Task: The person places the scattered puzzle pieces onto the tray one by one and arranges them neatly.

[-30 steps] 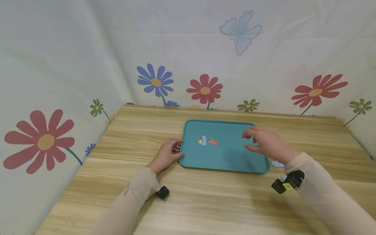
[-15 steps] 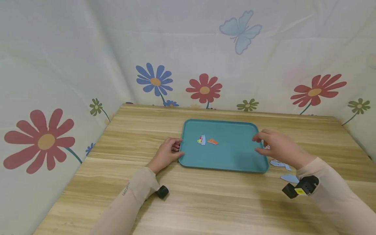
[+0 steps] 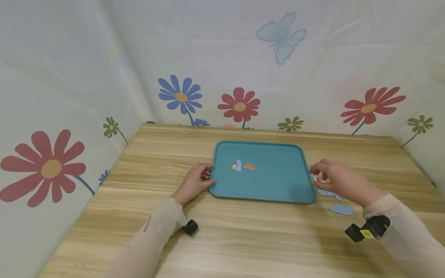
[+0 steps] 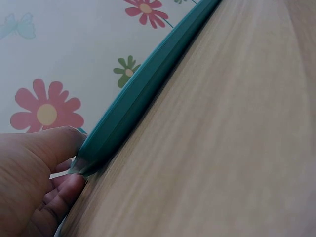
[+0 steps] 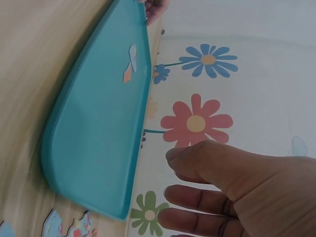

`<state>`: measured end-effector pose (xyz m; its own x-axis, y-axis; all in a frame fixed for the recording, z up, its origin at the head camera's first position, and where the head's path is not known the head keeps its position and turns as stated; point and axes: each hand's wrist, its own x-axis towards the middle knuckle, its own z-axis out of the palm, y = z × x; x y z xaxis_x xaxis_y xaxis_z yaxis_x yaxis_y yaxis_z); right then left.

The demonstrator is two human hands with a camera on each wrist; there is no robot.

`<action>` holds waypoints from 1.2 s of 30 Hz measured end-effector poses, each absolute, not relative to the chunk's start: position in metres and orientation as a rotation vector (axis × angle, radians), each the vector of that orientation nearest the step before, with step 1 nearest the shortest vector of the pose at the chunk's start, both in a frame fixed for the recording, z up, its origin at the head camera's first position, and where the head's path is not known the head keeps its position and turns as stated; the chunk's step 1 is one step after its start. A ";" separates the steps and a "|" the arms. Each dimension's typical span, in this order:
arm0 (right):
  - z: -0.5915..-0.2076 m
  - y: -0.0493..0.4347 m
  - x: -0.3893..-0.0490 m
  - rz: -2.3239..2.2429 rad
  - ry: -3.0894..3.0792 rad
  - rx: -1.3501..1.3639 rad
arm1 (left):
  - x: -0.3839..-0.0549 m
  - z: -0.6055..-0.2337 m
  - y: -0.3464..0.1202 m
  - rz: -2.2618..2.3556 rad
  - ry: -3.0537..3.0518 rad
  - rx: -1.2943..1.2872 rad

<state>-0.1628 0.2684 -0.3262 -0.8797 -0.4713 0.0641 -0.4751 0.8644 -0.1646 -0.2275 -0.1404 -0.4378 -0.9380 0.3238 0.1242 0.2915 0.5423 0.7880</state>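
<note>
A teal tray (image 3: 267,187) lies on the wooden table with two small jigsaw puzzle pieces on it: a blue one with colourful print (image 3: 238,165) and an orange one (image 3: 249,166). My left hand (image 3: 194,183) grips the tray's left rim; in the left wrist view its thumb (image 4: 61,143) rests against the rim, with fingers beneath. Just off the tray's right edge, my right hand (image 3: 344,181) is over several more pieces. Its thumb and fingers are bent but apart, holding nothing in the right wrist view. The hand partly covers an orange-and-red printed piece (image 3: 319,178).
A pale blue piece (image 3: 342,209) lies nearest the front right, below another bluish piece (image 3: 326,192). Behind the table (image 3: 243,239) hangs a white cloth (image 3: 208,46) printed with flowers and a butterfly. A black wrist camera sits on each sleeve.
My right hand has moved right and lower, from above the tray to the loose pieces beside it, uncovering the blue pieces nearer the front. The left hand stays at the tray rim.
</note>
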 end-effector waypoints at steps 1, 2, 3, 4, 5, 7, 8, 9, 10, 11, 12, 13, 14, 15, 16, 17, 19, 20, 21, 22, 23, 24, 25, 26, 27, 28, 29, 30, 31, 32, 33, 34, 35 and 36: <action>-0.327 0.270 -0.162 0.270 -3.017 0.757 | -0.227 -0.438 -0.141 1.381 2.729 0.544; -0.328 0.272 -0.161 0.267 -3.021 0.750 | -0.227 -0.438 -0.141 1.381 2.730 0.544; -0.329 0.273 -0.160 0.259 -3.025 0.744 | -0.228 -0.438 -0.141 1.381 2.731 0.545; -0.330 0.275 -0.159 0.255 -3.025 0.738 | -0.228 -0.438 -0.141 1.380 2.732 0.547; -0.331 0.277 -0.158 0.252 -3.027 0.734 | -0.228 -0.438 -0.141 1.379 2.734 0.549; -0.334 0.281 -0.156 0.246 -3.026 0.730 | -0.228 -0.438 -0.141 1.381 2.735 0.550; -0.335 0.282 -0.155 0.247 -3.024 0.730 | -0.228 -0.438 -0.140 1.382 2.735 0.550; -0.337 0.284 -0.154 0.248 -3.028 0.726 | -0.228 -0.438 -0.140 1.384 2.735 0.552; -0.338 0.286 -0.153 0.255 -3.029 0.722 | -0.228 -0.438 -0.140 1.386 2.734 0.551; -0.340 0.288 -0.152 0.260 -3.037 0.713 | -0.228 -0.438 -0.140 1.389 2.733 0.548; -0.341 0.289 -0.151 0.261 -3.041 0.709 | -0.227 -0.438 -0.140 1.392 2.732 0.546; -0.343 0.291 -0.150 0.266 -3.046 0.702 | -0.227 -0.438 -0.140 1.390 2.734 0.555; -0.344 0.293 -0.149 0.266 -3.050 0.696 | -0.227 -0.437 -0.140 1.391 2.734 0.554; -0.345 0.295 -0.148 0.268 -3.059 0.692 | -0.227 -0.437 -0.141 1.393 2.732 0.553; -0.347 0.296 -0.147 0.268 -3.064 0.692 | -0.227 -0.437 -0.141 1.394 2.730 0.549; -0.348 0.298 -0.146 0.265 -3.070 0.690 | -0.227 -0.437 -0.141 1.393 2.729 0.549; -0.351 0.300 -0.145 0.257 -3.078 0.696 | -0.227 -0.437 -0.141 1.394 2.727 0.549; -0.352 0.302 -0.145 0.253 -3.079 0.699 | -0.227 -0.437 -0.141 1.396 2.724 0.544; -0.354 0.303 -0.144 0.248 -3.080 0.703 | -0.227 -0.437 -0.141 1.396 2.725 0.545; -0.356 0.304 -0.143 0.244 -3.077 0.703 | -0.227 -0.437 -0.141 1.395 2.725 0.546; -0.358 0.306 -0.143 0.243 -3.071 0.706 | -0.228 -0.438 -0.141 1.396 2.725 0.548; -0.360 0.308 -0.142 0.245 -3.067 0.707 | -0.228 -0.438 -0.141 1.398 2.725 0.549; -0.362 0.309 -0.141 0.254 -3.072 0.703 | -0.228 -0.438 -0.141 1.400 2.724 0.550; -0.364 0.311 -0.140 0.264 -3.081 0.695 | -0.228 -0.438 -0.141 1.401 2.723 0.550; -0.365 0.312 -0.139 0.275 -3.093 0.690 | -0.228 -0.438 -0.141 1.402 2.722 0.547; -0.367 0.314 -0.138 0.278 -3.096 0.685 | -0.228 -0.438 -0.141 1.401 2.721 0.547; -0.369 0.315 -0.138 0.285 -3.098 0.686 | -0.228 -0.438 -0.141 1.399 2.721 0.548; -0.371 0.317 -0.137 0.282 -3.106 0.678 | -0.228 -0.438 -0.141 1.397 2.721 0.549; -0.372 0.318 -0.137 0.281 -3.117 0.670 | -0.229 -0.439 -0.141 1.396 2.721 0.550; -0.374 0.319 -0.137 0.276 -3.118 0.668 | -0.229 -0.439 -0.141 1.393 2.721 0.550; -0.375 0.320 -0.136 0.272 -3.119 0.672 | -0.229 -0.439 -0.141 1.392 2.721 0.550; -0.377 0.321 -0.136 0.270 -3.117 0.673 | -0.229 -0.439 -0.141 1.395 2.719 0.548; -0.378 0.322 -0.135 0.267 -3.126 0.665 | -0.229 -0.439 -0.141 1.396 2.718 0.545; -0.379 0.322 -0.135 0.262 -3.131 0.660 | -0.230 -0.439 -0.140 1.399 2.716 0.542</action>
<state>-0.1347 0.3222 -0.3791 -0.9133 -0.4059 -0.0331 -0.3948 0.9023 -0.1734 -0.2295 -0.1404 -0.4392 -0.9383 0.3229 0.1238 0.2883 0.5327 0.7957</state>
